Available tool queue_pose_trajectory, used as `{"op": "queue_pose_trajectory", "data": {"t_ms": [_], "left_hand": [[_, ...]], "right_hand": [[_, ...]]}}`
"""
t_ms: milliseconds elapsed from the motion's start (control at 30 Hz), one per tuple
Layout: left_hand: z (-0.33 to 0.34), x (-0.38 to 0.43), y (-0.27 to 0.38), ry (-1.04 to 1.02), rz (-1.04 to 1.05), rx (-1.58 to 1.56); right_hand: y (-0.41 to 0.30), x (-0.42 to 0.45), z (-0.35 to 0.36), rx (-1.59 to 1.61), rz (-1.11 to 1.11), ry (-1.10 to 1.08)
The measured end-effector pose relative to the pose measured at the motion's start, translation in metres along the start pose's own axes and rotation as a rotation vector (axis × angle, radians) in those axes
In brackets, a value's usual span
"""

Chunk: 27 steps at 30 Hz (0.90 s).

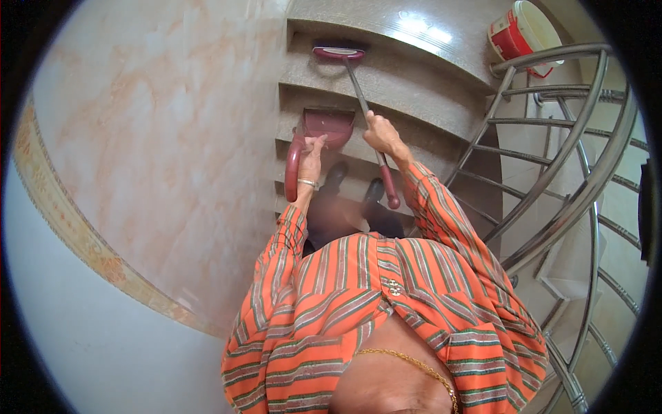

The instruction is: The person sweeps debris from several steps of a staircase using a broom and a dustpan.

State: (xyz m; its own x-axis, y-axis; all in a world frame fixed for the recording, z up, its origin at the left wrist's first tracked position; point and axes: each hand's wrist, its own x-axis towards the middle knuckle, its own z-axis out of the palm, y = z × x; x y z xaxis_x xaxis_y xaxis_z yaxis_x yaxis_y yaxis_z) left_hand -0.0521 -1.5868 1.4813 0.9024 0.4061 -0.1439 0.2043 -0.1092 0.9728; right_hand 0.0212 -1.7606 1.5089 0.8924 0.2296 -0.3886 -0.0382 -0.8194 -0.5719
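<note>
My right hand (384, 135) grips the metal handle of a broom (357, 85), which has a dark red grip at its near end. The broom's dark red head (339, 53) rests on a stair tread near the wall, against the riser of the step above. My left hand (312, 155) holds a dark red dustpan (327, 127) by the lower part of its curved handle. The pan's open edge faces a riser, one step below the broom head. A few pale specks show in the pan.
Stone stairs (424, 98) rise ahead of me. On the left is a marble-patterned wall (155, 129). Curved stainless-steel railings (563, 207) run along the right. A white and red plastic bucket (527, 33) stands on the upper level beside the railing's end.
</note>
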Motion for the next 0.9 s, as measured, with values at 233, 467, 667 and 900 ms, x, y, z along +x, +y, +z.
{"op": "queue_pose_trajectory", "data": {"t_ms": [233, 467, 667, 900], "left_hand": [[-0.037, 0.016, 0.006, 0.056, 0.000, 0.130], [-0.029, 0.022, -0.007, 0.038, 0.033, 0.133], [-0.043, 0.021, -0.004, 0.059, 0.033, 0.087], [-0.030, 0.022, 0.011, 0.067, 0.086, 0.187]], "right_hand": [[0.015, -0.097, 0.029, -0.311, -0.110, -0.216], [0.000, -0.199, -0.030, 0.010, 0.109, -0.349], [-0.004, -0.205, -0.045, 0.399, 0.119, -0.231], [-0.036, -0.027, -0.006, 0.335, -0.099, -0.034]]}}
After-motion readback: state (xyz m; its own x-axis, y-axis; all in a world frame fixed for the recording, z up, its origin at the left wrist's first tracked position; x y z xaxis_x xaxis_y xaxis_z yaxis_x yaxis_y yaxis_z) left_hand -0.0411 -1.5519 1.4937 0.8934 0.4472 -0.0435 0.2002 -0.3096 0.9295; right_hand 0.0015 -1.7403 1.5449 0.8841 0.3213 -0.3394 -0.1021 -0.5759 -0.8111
